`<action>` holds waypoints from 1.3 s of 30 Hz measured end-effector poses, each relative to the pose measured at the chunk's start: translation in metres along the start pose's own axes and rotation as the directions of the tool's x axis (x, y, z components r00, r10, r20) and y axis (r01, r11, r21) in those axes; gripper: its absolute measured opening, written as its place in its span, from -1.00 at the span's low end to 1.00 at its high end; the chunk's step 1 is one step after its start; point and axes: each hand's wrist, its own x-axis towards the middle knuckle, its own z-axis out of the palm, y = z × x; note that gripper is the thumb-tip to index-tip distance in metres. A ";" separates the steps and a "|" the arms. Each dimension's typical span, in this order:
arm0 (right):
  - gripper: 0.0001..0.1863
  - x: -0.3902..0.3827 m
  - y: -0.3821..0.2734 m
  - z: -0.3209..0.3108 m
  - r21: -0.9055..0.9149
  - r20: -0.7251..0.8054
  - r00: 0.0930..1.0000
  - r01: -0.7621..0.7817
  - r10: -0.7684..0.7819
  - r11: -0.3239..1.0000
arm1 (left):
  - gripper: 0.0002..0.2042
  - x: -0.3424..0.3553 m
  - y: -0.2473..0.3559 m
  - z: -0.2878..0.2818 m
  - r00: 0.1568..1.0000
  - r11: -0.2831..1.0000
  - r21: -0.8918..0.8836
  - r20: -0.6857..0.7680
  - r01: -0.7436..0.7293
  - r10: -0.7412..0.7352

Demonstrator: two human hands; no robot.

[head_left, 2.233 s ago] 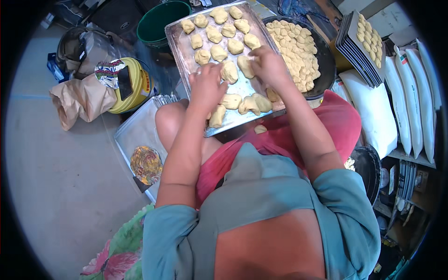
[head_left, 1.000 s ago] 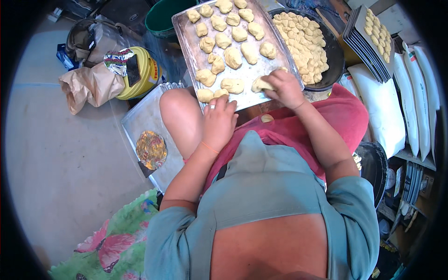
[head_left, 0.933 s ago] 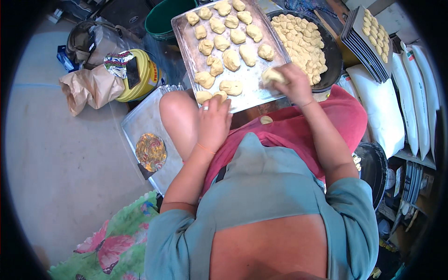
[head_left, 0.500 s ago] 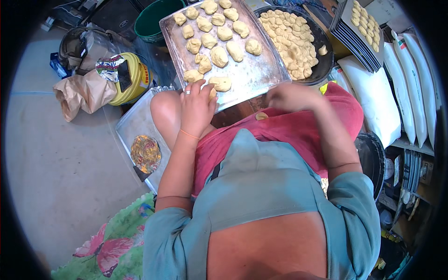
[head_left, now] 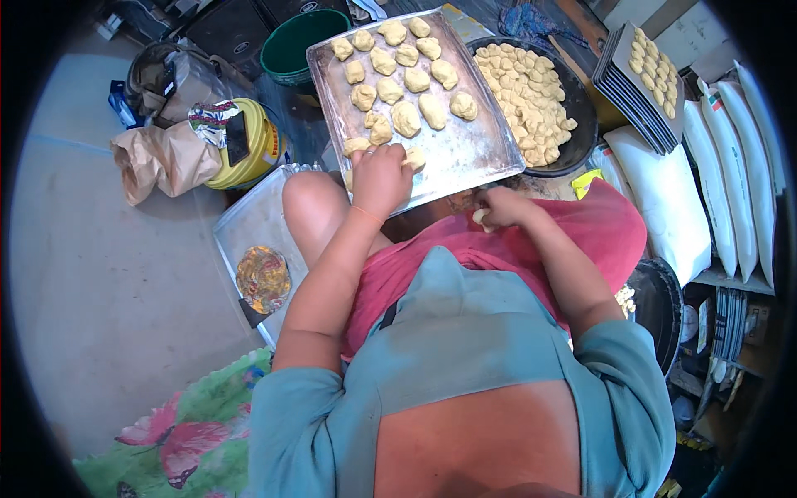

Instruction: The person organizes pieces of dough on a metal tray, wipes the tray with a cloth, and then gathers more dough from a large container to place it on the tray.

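Note:
A worn metal baking tray (head_left: 473,170) lies in front of me, with rows of pale yellow dough lumps (head_left: 406,119) on it. At the tray's near left corner my left hand (head_left: 382,178) is curled down over a dough piece (head_left: 349,178), which shows only at the hand's edge. Another lump (head_left: 413,159) sits against those fingers. Above the red cloth on my lap, just off the tray's near right corner, my right hand (head_left: 508,207) pinches a small dough piece (head_left: 480,217).
A black round basin (head_left: 585,124) heaped with small dough pieces stands right of the tray. Beyond it are stacked trays (head_left: 610,87) and white sacks (head_left: 664,195). On the left are a green bucket (head_left: 290,50), a yellow pail (head_left: 261,145), a paper bag (head_left: 162,158) and another metal tray (head_left: 241,216).
My right hand has come down and taken up the small dough piece that lay on the red cloth. My left hand's fingers have curled in at the tray corner. The whole view has shifted slightly.

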 end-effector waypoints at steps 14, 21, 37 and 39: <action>-0.70 0.018 -0.037 -0.063 -0.193 -0.768 0.582 0.188 -0.267 0.963 | -0.81 0.019 0.051 0.012 0.980 0.891 -0.410 0.109 0.195 -0.165; -0.60 0.008 -0.127 -0.018 -0.409 -0.476 0.634 0.454 -0.609 0.792 | -0.73 0.007 -0.061 -0.014 0.951 0.958 -0.153 -0.157 0.242 -0.265; -0.59 0.036 -0.114 -0.017 -0.478 -0.621 0.645 0.140 -0.446 0.867 | -0.68 -0.006 -0.032 0.008 0.928 0.864 -0.350 0.047 0.362 -0.370; -0.60 0.031 -0.110 -0.015 -0.484 -0.604 0.661 0.141 -0.446 0.864 | -0.67 -0.009 -0.030 0.007 0.941 0.873 -0.360 0.048 0.328 -0.334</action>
